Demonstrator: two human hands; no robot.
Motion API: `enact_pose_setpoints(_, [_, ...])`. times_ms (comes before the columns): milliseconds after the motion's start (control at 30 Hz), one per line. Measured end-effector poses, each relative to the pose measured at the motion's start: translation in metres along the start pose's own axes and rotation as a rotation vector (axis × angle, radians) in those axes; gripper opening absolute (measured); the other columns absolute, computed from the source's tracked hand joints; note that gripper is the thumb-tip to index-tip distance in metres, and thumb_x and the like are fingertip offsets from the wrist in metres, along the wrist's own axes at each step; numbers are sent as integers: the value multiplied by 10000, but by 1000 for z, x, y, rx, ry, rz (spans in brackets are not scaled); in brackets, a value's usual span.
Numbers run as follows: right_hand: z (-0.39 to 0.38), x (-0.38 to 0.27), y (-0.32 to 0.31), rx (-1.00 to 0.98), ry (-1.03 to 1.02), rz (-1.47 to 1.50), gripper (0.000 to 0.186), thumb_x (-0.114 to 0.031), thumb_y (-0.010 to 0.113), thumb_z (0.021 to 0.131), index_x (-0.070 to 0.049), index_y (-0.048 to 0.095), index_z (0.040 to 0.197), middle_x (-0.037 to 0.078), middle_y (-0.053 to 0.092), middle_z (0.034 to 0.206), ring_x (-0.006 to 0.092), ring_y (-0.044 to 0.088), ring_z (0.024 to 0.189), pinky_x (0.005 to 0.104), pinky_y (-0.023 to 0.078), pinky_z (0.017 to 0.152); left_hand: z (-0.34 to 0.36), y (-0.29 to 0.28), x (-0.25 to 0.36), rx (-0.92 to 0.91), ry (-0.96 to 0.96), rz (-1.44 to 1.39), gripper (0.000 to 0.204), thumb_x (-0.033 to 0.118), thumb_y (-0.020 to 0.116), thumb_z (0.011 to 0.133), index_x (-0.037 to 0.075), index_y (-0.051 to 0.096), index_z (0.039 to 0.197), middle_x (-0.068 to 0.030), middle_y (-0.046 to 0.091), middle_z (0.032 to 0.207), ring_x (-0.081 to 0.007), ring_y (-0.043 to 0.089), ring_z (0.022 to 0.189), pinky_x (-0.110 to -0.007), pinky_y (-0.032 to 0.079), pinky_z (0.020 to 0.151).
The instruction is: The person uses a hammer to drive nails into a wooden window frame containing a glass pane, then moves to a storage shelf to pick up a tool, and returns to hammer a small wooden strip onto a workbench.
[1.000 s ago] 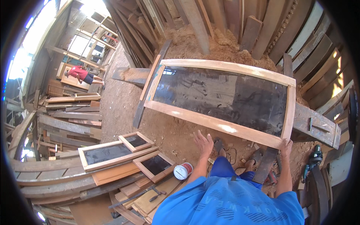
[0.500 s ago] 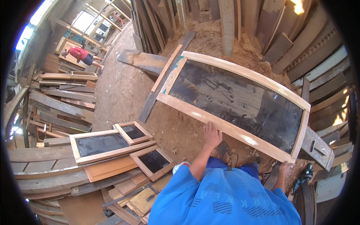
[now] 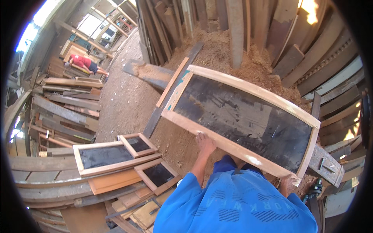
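A long panel (image 3: pixel 248 112) with a dark, dusty face lies in front of me, bordered by a pale wooden frame (image 3: pixel 229 144). My left hand (image 3: pixel 206 144) is closed on the near rail of the frame, left of its middle. At the near right corner, my right hand (image 3: pixel 286 184) grips the frame; some of its fingers are hidden. Under the panel's left end runs a dark board (image 3: pixel 154 116) with a light wooden strip (image 3: pixel 173 81) on it. A worn plank (image 3: pixel 325 165) supports the right end.
Smaller framed dark panels (image 3: pixel 105 156) lie on stacked timber at the left. A power tool (image 3: pixel 315 188) is close to my right arm. Boards (image 3: pixel 235 35) stand upright behind a sawdust heap (image 3: pixel 217 46). Far left, a person in red (image 3: pixel 81 61) bends over wood.
My left hand has slid left along the near rail. The panel's near right corner has come slightly closer to me, with my right hand on it. The far person bends lower.
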State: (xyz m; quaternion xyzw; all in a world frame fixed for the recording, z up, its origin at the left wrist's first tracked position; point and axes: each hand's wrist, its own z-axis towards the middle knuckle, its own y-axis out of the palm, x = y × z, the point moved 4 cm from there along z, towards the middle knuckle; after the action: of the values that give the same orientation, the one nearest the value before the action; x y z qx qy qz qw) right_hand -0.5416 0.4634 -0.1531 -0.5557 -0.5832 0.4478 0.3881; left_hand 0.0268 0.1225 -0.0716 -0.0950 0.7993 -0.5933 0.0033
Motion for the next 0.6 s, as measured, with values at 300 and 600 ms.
enact_pose_setpoints(300, [-31, -38, 10, -56, 71, -86, 917, -508, 467, 996, 57, 12, 1555, 315, 610, 1251, 434, 649, 1087, 536, 491, 957, 61, -32, 48, -86, 152, -138, 725, 417, 604, 887, -21, 443, 1442, -355, 314, 1518, -512, 245, 1445, -582, 156, 1203])
enact_pose_setpoints(600, [-53, -55, 33, -98, -160, -347, 443, -320, 603, 912, -41, 630, 1255, 263, 688, 1093, 415, 678, 1017, 487, 547, 885, 207, -48, 171, 199, 748, -177, 709, 363, 694, 839, 9, 467, 1410, -357, 394, 1454, -512, 331, 1391, -599, 229, 1167])
